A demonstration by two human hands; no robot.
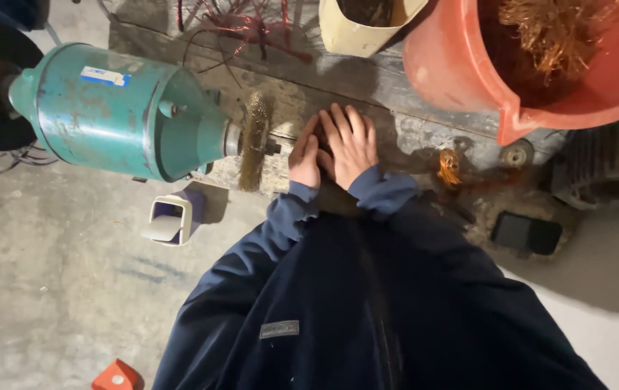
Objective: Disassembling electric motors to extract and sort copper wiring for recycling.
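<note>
Workpiece: hidden under the two hands; a dark patch is showing between them, but its kind cannot be told. It is lying on the wooden worktop (425,137), just right of the wire brush wheel (254,141).
Right hand (351,144): lying flat, palm down, fingers extended and close together, pressing on whatever sits beneath. No pinch is visible.
Left hand (304,160): sitting partly under the right hand, fingers curled toward the wheel; whether it is gripping something cannot be told.
Wire brush wheel: mounted on the shaft of the green bench motor (118,108); whether it is spinning cannot be told. The left hand's fingertips are resting near its edge.
Sleeves: dark blue jacket cuffs (381,189) are reaching to both wrists, close to the wheel.
Surroundings: a red bucket (461,72) holding copper wire strands is standing at upper right; a cream container (356,32) is sitting beside it; loose red wire (241,25) is lying at the back; a small coil of copper wire (449,167) is lying right of the hands; a dark flat object (526,232) is lying lower right.
Floor: a small white bin (170,219) is standing below the motor.
Risk, contact: judged likely if the left hand drifts sideways; bristles would be abrading the fingertips.
Risk, entanglement: a loose cuff or stray wire could be catching on the wheel.
Risk, kickback: a weakly held part could be snatching away.
</note>
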